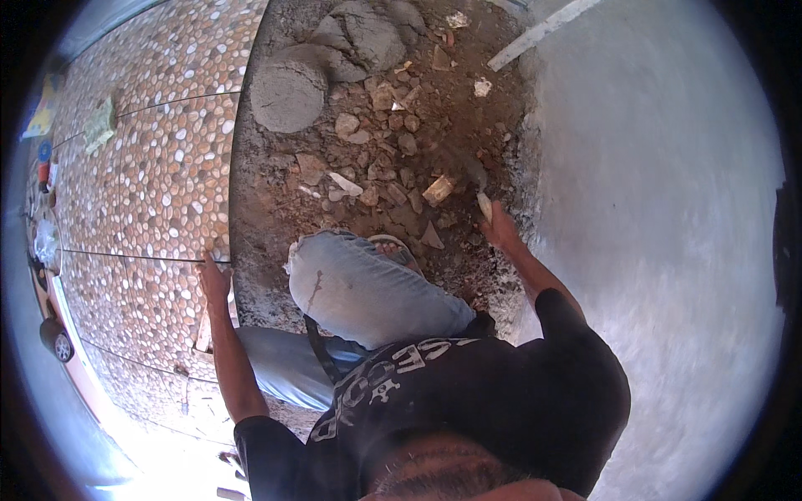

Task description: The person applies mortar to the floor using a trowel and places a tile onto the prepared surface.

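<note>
My right hand (501,229) is closed around the pale handle of a trowel (484,205). The trowel's grey blade reaches onto the dirt beside the wall and blends into it, so its outline is unclear. On the left, my left hand (214,280) rests at the edge of the pebble-patterned tile floor (159,175), near a dark joint line. Its fingers look stretched forward, with nothing visible in them. Between my hands lies a strip of bare dirt with broken stones (393,125) and a yellowish rubble chunk (438,190).
Mounds of wet grey mortar (288,93) sit at the far end of the strip. A smooth grey wall (652,192) stands on the right, with a pale bar (543,33) against it. A greenish cloth (99,127) lies on the tiles. My bent knee (368,288) crosses the near dirt.
</note>
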{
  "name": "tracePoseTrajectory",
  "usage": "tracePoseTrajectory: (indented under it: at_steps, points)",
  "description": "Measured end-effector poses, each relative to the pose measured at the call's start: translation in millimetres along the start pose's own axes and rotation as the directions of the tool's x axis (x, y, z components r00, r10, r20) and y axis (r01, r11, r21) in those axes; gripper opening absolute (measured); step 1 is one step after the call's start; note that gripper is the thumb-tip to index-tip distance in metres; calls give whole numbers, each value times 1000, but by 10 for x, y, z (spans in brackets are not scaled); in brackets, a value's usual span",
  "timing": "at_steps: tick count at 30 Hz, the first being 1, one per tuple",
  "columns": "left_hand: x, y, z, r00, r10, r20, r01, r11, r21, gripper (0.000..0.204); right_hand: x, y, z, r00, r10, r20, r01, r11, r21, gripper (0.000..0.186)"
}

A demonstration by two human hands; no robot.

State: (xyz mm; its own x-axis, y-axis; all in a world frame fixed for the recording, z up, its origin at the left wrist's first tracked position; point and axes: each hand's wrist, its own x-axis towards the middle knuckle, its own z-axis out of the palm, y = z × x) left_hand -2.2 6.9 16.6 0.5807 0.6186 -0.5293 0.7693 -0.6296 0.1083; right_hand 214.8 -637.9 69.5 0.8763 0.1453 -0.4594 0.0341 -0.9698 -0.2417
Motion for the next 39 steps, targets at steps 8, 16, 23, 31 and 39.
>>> tracePoseTrajectory:
  at_steps: [8, 16, 23, 31, 39]
  points:
    - [75, 47, 104, 985, 154, -80, -150, 987, 58, 91, -25, -36, 664, 874, 392, -288, -325, 911, 254, 49]
    - [-26, 46, 5, 985, 145, -92, -140, 988, 62, 87, -824, -318, 507, 838, 526, -144, -441, 809, 390, 49]
    - [62, 15, 68, 984, 149, -93, -142, 987, 81, 85, -990, -320, 675, 829, 559, -29, -497, 758, 423, 48]
    - [50, 75, 84, 974, 182, -133, -177, 983, 46, 82, -121, 266, 424, 804, 534, -263, -453, 835, 312, 56]
    - [-11, -1, 59, 979, 155, -129, -146, 986, 76, 86, -1080, -44, 588, 900, 433, -47, -403, 870, 285, 55]
